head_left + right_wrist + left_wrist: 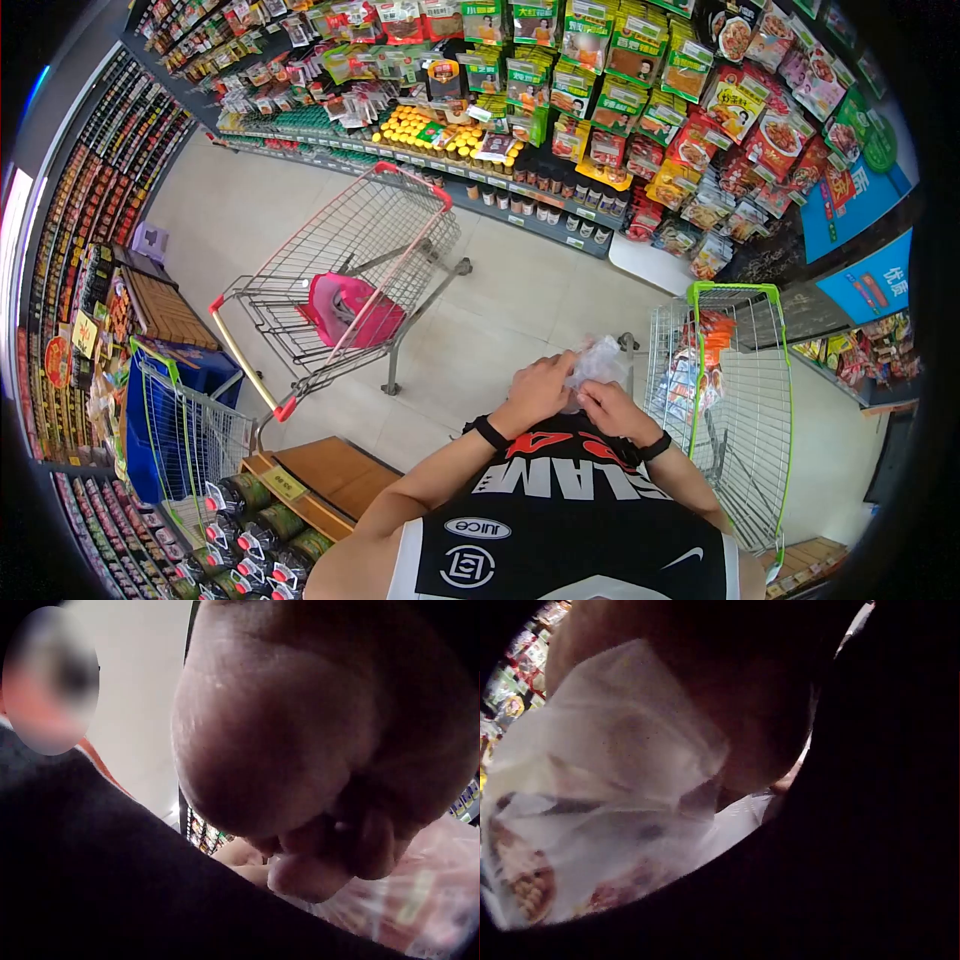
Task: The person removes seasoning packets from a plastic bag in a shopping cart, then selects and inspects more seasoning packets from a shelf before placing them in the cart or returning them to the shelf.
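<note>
In front of the chest, both hands hold a thin translucent plastic bag (600, 362). My left hand (541, 390) grips its left side, knuckles up, fingers bent over the plastic. On the near right side my right hand (612, 408) pinches the bag close to the left one. The left wrist view shows the bag (600, 742) hanging large beside the dark palm, with printed food pictures showing through it. Curled fingertips of the right hand (300, 742) meet the bunched plastic (420, 892) in the right wrist view. Much of the bag is hidden by the hands.
A green-trimmed shopping cart (775, 400) with packaged goods (705, 365) stands close on the right. Ahead left is a red-trimmed cart (330, 250) holding a pink bag (355, 312). Shelves of hanging packets (600, 50) line the far side; dark bottles (245, 535) stand lower left.
</note>
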Demonstrator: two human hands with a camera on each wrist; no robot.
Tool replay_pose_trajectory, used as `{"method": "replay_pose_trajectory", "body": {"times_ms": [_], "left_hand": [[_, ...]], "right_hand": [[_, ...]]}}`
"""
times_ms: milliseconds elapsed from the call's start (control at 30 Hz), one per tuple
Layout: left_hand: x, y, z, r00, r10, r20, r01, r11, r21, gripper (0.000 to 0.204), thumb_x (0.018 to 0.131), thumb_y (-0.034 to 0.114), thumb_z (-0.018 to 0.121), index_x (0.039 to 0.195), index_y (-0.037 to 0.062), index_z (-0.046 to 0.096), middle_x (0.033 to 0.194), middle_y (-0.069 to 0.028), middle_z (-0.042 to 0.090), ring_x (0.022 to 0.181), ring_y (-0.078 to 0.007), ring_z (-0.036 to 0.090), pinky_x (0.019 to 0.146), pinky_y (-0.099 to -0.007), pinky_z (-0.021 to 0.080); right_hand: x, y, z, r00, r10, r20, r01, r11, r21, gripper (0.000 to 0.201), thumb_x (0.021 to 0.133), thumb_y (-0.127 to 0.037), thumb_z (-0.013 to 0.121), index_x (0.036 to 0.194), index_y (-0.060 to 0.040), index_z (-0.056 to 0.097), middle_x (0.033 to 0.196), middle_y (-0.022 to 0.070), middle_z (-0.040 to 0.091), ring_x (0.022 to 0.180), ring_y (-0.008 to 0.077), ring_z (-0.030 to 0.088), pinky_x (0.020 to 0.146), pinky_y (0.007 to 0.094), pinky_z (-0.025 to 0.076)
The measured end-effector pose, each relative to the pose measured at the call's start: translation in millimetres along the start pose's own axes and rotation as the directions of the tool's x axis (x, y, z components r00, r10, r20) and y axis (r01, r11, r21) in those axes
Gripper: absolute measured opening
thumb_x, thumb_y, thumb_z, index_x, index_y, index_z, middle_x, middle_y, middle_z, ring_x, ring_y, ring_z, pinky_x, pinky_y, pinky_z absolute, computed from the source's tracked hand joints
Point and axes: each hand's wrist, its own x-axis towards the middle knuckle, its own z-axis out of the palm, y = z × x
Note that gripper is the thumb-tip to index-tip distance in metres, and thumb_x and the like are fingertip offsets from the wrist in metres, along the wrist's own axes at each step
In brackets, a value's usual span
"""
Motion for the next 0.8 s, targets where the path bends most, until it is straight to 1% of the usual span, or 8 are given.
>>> {"method": "replay_pose_trajectory", "body": {"times_ms": [33,133,233,400,533,633,733,800], "left_hand": [[-0.8,-1.0,-1.4,0.999,0.032,-0.026,-0.032,0.999,0.002,0.03,0.076,0.011,0.062,0.104,0.0096,0.05,0.093,-0.0111,0.064,0.085,-0.0376,0.064,0.071,-0.0493,0.051],[-2.8,4.0,-6.3,0.99,0.114,-0.079,-0.098,0.978,0.187,0.027,0.077,0.01,0.061,0.102,0.0097,0.051,0.094,-0.01,0.062,0.085,-0.0359,0.063,0.073,-0.048,0.052],[-0.1,-1.8,3.7,0.991,0.079,-0.104,-0.063,0.987,0.146,0.023,0.078,0.01,0.06,0.1,0.0076,0.052,0.092,-0.0115,0.063,0.083,-0.0359,0.065,0.07,-0.0469,0.053],[3.0,-2.7,-3.0,1.0,0.0,-0.008,0.002,0.977,0.214,0.026,0.077,0.011,0.062,0.102,0.004,0.054,0.087,-0.0136,0.064,0.074,-0.0352,0.067,0.061,-0.0434,0.055],[0.2,0.2,-8.5,0.997,0.042,-0.068,-0.025,0.974,0.225,0.026,0.076,0.016,0.065,0.097,0.0024,0.057,0.084,-0.0156,0.065,0.073,-0.0341,0.068,0.062,-0.0431,0.055],[-0.8,1.7,-21.4,0.981,0.03,-0.191,0.018,0.969,0.245,0.024,0.073,0.022,0.068,0.086,0.0022,0.061,0.079,-0.017,0.066,0.074,-0.0327,0.068,0.063,-0.042,0.056],[-5.7,-8.9,-13.3,0.993,-0.092,-0.075,0.109,0.954,0.279,0.022,0.071,0.025,0.068,0.077,0.0045,0.063,0.076,-0.0179,0.067,0.073,-0.0338,0.068,0.065,-0.043,0.056],[-5.4,-18.2,-10.8,0.996,-0.065,-0.069,0.08,0.967,0.244,0.021,0.071,0.025,0.067,0.074,0.0046,0.063,0.073,-0.0187,0.066,0.071,-0.0364,0.066,0.064,-0.0445,0.055]], "right_hand": [[-1.0,-1.3,-0.7,1.0,0.023,0.019,-0.023,1.0,0.021,0.023,0.096,-0.013,0.053,0.077,-0.0011,0.048,0.054,0.0124,0.05,0.047,0.0255,0.053,0.047,0.0364,0.041],[-3.0,-5.7,-6.7,0.967,0.197,0.158,-0.21,0.976,0.066,0.016,0.093,-0.011,0.053,0.082,-0.0001,0.05,0.067,0.0223,0.053,0.062,0.0422,0.055,0.056,0.0433,0.042],[2.3,-2.2,-6.4,0.991,0.087,0.103,-0.092,0.995,0.046,0.013,0.093,-0.011,0.053,0.085,-0.0009,0.051,0.068,0.0211,0.055,0.063,0.0415,0.057,0.057,0.0436,0.043],[10.0,6.7,-4.4,1.0,-0.031,0.001,0.031,0.976,-0.214,0.011,0.092,-0.014,0.055,0.088,-0.0032,0.053,0.069,0.0194,0.059,0.066,0.0416,0.059,0.059,0.0475,0.046],[7.0,15.5,-3.5,0.999,-0.025,-0.023,0.016,0.943,-0.333,0.012,0.091,-0.016,0.057,0.09,-0.0044,0.054,0.069,0.0197,0.06,0.067,0.0419,0.06,0.06,0.0493,0.047],[8.9,15.1,0.5,0.999,-0.03,-0.02,0.023,0.953,-0.301,0.012,0.091,-0.016,0.057,0.091,-0.0044,0.053,0.069,0.0202,0.06,0.066,0.042,0.06,0.06,0.0494,0.047],[14.8,10.9,0.6,0.998,-0.066,-0.006,0.061,0.951,-0.303,0.012,0.091,-0.016,0.057,0.091,-0.0046,0.053,0.068,0.0201,0.06,0.066,0.0424,0.059,0.06,0.0494,0.047],[17.2,12.7,0.7,0.999,-0.048,0.01,0.049,0.945,-0.324,0.013,0.091,-0.017,0.057,0.091,-0.0044,0.053,0.069,0.0205,0.06,0.067,0.0426,0.059,0.06,0.0493,0.047]]}}
